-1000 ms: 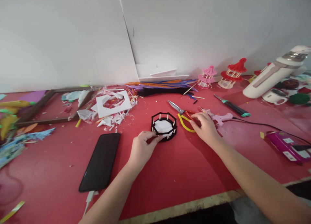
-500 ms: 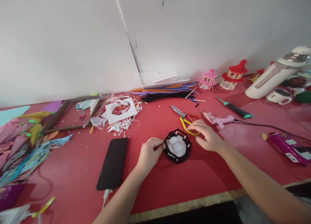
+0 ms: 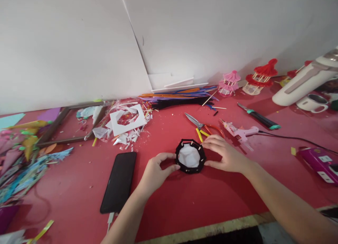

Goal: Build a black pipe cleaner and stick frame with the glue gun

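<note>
A small black octagonal frame [image 3: 202, 157] with a white base and short pale sticks standing round its rim sits on the red table in front of me. My left hand [image 3: 158, 171] grips its left side, thumb near the front and fingers on the far edge. On the opposite side my right hand [image 3: 228, 154] has its fingertips and thumb against the frame, spanning it from back to front. Just beyond my right fingers lie scissors [image 3: 202, 125] with red and yellow handles, partly hidden by that hand.
A phone [image 3: 119, 182] with a cable lies at left, below foam scraps [image 3: 129, 136] and a cut white board [image 3: 116, 122]. To the right are a pink glue gun [image 3: 241, 131], a cutter [image 3: 260, 119], a mug [image 3: 311, 103] and a flask [image 3: 298, 83]. Small pagodas [image 3: 260, 78] stand behind.
My right hand has come from beside the scissors handle to the frame's right side. My left hand's pinch has widened round the left side, and the frame sits flatter.
</note>
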The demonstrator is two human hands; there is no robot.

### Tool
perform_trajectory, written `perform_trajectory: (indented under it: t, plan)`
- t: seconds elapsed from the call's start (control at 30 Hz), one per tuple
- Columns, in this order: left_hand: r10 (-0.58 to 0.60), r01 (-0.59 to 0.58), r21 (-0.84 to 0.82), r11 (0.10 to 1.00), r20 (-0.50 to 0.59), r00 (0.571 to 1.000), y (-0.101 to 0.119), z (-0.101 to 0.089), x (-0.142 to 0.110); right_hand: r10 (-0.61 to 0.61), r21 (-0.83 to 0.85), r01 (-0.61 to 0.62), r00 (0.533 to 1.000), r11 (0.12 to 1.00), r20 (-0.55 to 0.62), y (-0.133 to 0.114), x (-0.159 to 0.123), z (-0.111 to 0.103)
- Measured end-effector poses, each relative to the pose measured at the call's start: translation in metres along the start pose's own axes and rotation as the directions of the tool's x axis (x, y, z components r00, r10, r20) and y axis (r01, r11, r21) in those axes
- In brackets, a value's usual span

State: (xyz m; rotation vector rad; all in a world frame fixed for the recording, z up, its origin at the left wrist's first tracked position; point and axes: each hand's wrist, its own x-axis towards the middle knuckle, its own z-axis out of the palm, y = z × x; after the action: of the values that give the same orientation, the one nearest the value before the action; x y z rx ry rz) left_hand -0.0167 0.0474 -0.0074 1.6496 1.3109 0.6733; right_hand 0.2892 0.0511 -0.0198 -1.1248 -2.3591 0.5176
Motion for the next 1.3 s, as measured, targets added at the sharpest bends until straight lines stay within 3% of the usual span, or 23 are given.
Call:
perform_trajectory:
  t: [0.23,0.33,0.43,0.7,1.3]
  plan:
    - [0.113,-0.113,-0.005,0.994,0.091,0.989,0.004,-0.011,-0.002,0.053,-0.031,-0.053,0.999,0.998,0.008,0.0,-0.003,0.001]
    - [0.255,-0.259,-0.002,0.966,0.19,0.948,0.004,-0.004,0.0,0.044,-0.035,-0.044,0.999,0.998,-0.007,0.001,-0.003,0.003]
    - [0.34,-0.346,-0.007,0.938,0.201,0.919,0.001,0.006,0.003,0.021,-0.027,-0.021,0.999,0.999,-0.028,0.0,-0.002,0.006]
    - [0.369,-0.371,0.017,0.929,0.07,0.927,-0.007,0.021,0.002,-0.02,0.007,0.021,0.997,1.0,-0.073,-0.005,0.0,0.007]
    - [0.353,-0.353,0.053,0.934,0.02,0.935,-0.008,0.026,-0.001,-0.021,0.017,0.023,0.996,1.0,-0.086,-0.007,0.002,0.007]
